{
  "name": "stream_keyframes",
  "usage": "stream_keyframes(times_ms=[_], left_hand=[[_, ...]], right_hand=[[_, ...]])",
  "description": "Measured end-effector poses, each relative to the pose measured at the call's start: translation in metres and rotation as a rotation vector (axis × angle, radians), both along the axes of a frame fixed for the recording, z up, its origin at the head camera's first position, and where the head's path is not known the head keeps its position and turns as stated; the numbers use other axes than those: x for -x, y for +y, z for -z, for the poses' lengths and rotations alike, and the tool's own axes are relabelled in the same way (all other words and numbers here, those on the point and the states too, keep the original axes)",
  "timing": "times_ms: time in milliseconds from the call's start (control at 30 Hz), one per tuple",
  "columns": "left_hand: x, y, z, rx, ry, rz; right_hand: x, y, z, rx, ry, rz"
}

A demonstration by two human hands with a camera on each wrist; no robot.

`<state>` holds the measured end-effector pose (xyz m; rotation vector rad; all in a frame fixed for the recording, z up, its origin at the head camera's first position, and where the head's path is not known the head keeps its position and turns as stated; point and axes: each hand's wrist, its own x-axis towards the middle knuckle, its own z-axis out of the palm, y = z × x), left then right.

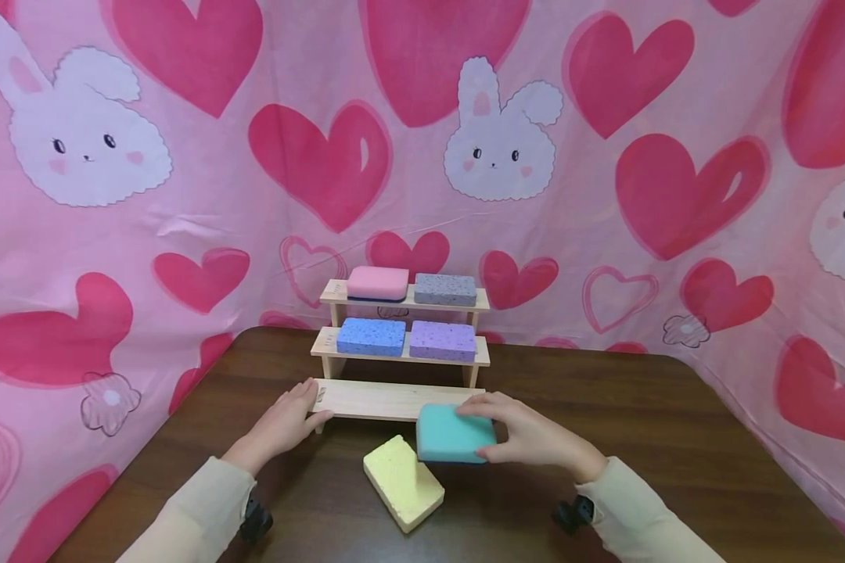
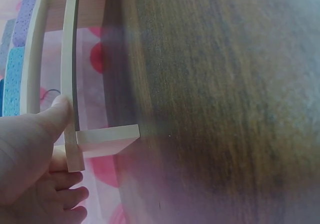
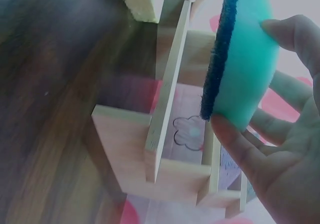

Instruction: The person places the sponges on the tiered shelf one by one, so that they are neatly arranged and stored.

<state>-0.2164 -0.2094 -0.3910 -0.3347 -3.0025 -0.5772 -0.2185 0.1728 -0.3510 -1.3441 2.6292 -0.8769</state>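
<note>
My right hand (image 1: 528, 434) grips a teal sponge (image 1: 447, 434) by its right side. In the right wrist view the sponge (image 3: 250, 53) shows a dark blue scouring layer and is held apart from the wooden stand. The three-step wooden stand (image 1: 373, 399) has its lowest step bare. With my left hand (image 1: 285, 422) I hold the left end of that step; in the left wrist view the thumb lies against the board (image 2: 69, 73) and the other fingers are round its end. A yellow sponge (image 1: 404, 485) lies slanted on the table in front of the stand.
Blue (image 1: 371, 337) and purple (image 1: 442, 342) sponges sit on the middle step. The top step bears a pink sponge (image 1: 378, 283) and a grey sponge (image 1: 445, 289). Behind the brown table (image 1: 605, 407) hangs a pink cloth (image 1: 408, 195) with hearts and rabbits.
</note>
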Motion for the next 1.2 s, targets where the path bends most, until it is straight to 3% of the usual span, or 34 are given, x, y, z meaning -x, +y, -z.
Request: stream_keyframes(times_ms=[200,433,700,1200], left_hand=[[-0.001,0.0,0.002,0.009,0.013,0.0],[-0.001,-0.002,0.005,0.06,0.069,0.01],[-0.002,-0.001,0.004,0.051,0.039,-0.003],[-0.002,-0.001,0.004,0.061,0.053,0.003]], right_hand=[[0.006,-0.018,-0.004,0.017,0.025,0.005],[0.014,-0.045,-0.01,-0.032,0.064,0.022],[0.02,-0.077,-0.018,-0.055,0.107,0.014],[0.034,-0.112,-0.009,-0.101,0.171,0.028]])
